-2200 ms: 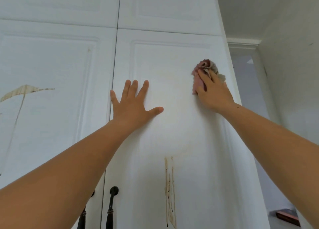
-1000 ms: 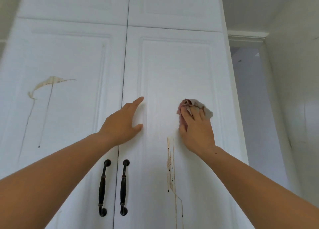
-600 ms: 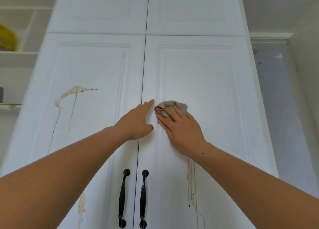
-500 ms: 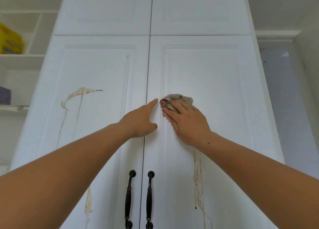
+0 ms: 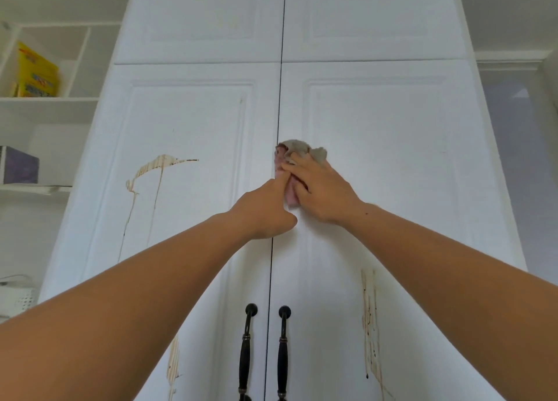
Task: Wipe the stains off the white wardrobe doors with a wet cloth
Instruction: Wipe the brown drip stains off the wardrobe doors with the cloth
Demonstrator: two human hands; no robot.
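Wiping step: my right hand [image 5: 323, 192] grasps the crumpled pink-grey wet cloth [image 5: 302, 153] and presses it on the white right wardrobe door [image 5: 392, 159], just beside the centre seam.
Left hand [image 5: 265, 210]: forefinger stretched to the cloth's edge; other fingers hidden, can't tell if it grips.
Remaining: brown smear with drips [image 5: 157, 168] on the white left wardrobe door [image 5: 196, 122]; brown streaks [image 5: 370, 319] low on the right door.
Next, my guess: shift left onto the smear, press firmly, follow the drips down.
Change vs 2.2 s ago: cloth came from the right door's upper right edge to the seam; left hand was flat and splayed.
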